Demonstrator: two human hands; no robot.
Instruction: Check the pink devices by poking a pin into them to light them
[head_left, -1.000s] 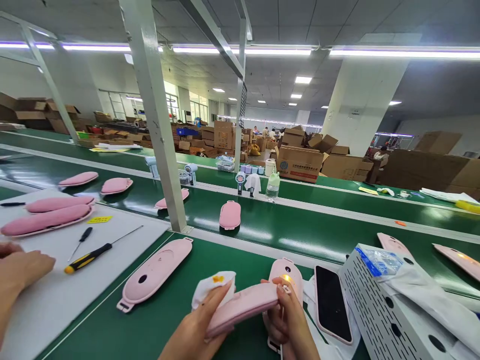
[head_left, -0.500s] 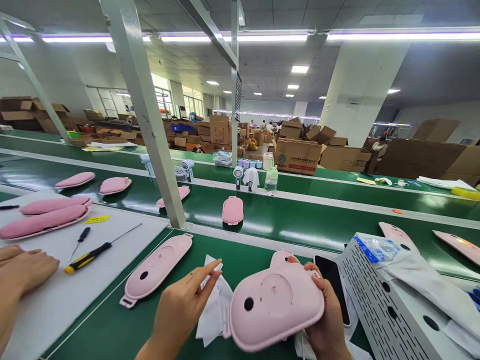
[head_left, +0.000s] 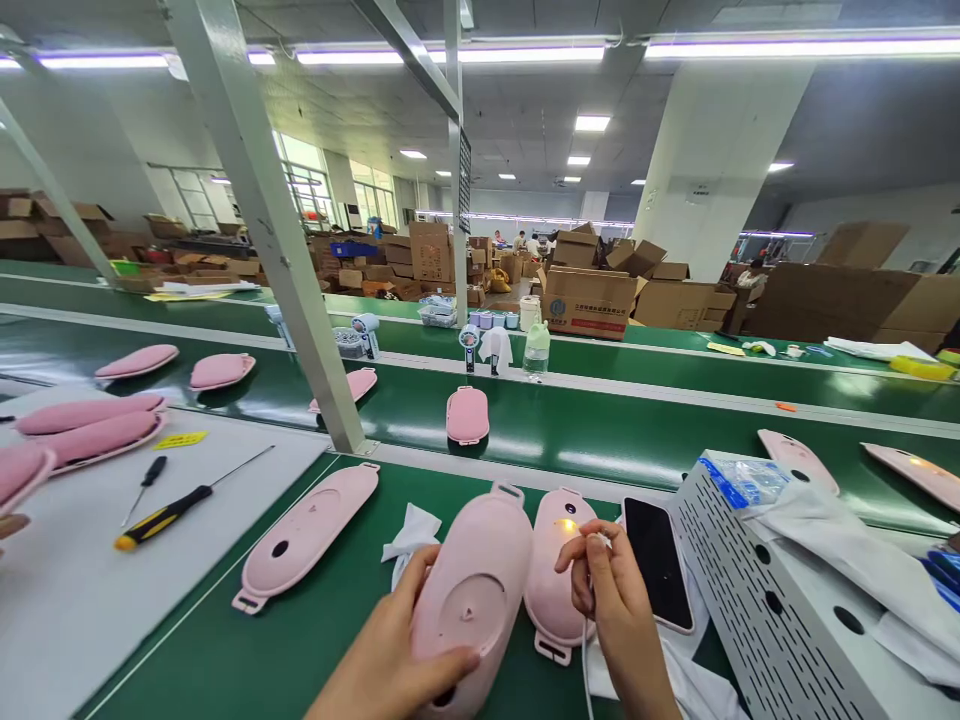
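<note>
A pink oval shell (head_left: 469, 590), smooth and matte with a faint round recess and a small loop at its far end, lies lengthwise on the green bench (head_left: 225, 660), its near end gripped. Just beside it to the right lies a second pink oval unit (head_left: 551, 580), an orange light glowing near its far end, a thin white cable (head_left: 584, 660) trailing from it.

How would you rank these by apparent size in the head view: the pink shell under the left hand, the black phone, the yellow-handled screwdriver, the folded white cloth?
1. pink shell, though it lies nearest the camera.
2. and 3. black phone and yellow-handled screwdriver: too alike to rank.
4. white cloth.
</note>
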